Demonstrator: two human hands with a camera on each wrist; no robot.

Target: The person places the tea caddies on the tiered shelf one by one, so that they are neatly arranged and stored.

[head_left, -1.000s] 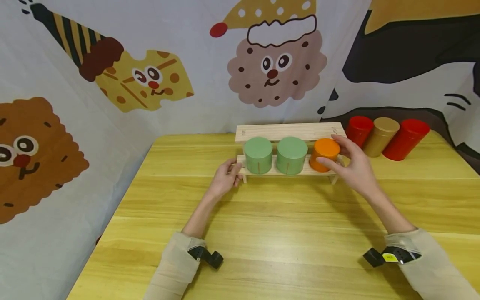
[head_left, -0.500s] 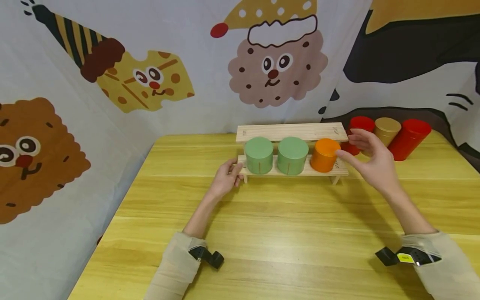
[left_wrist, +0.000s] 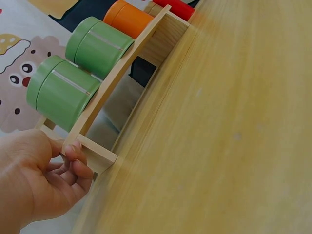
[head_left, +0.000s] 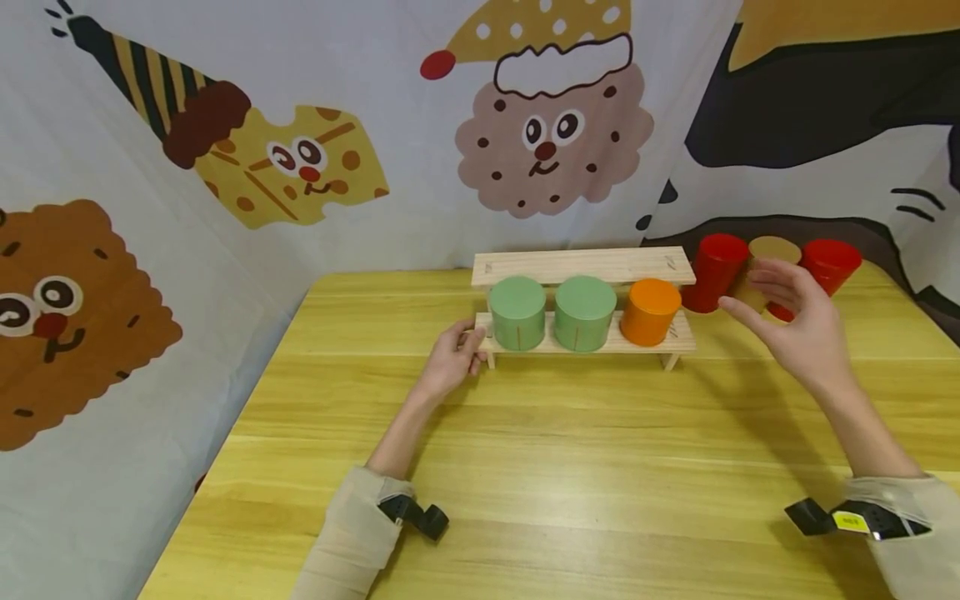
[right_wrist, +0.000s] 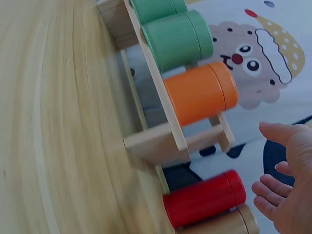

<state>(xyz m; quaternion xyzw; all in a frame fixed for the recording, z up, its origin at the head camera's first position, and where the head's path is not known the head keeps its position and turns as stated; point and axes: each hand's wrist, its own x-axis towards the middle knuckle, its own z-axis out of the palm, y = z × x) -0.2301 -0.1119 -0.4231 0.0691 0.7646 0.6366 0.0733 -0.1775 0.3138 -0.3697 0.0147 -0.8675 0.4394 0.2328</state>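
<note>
A two-tier wooden rack (head_left: 577,265) stands at the back of the table. On its lower tier sit two green canisters (head_left: 517,313) and a smaller orange canister (head_left: 650,312) at the right end. My left hand (head_left: 450,358) pinches the left end of the lower board between thumb and fingers, plain in the left wrist view. My right hand (head_left: 806,325) hovers right of the rack with thumb and fingers spread, holding nothing. It overlaps a tall gold canister (head_left: 774,248) and a tall red canister (head_left: 832,260) in the head view. Another red canister (head_left: 716,273) stands nearest the rack.
The light wooden table (head_left: 525,483) runs up to a cloth backdrop (head_left: 405,233) printed with cartoon food. The rack's upper board lies behind the lower tier, close to the backdrop.
My right hand has let go of the orange canister and moved right, toward the tall canisters. The left hand keeps its hold on the rack.
</note>
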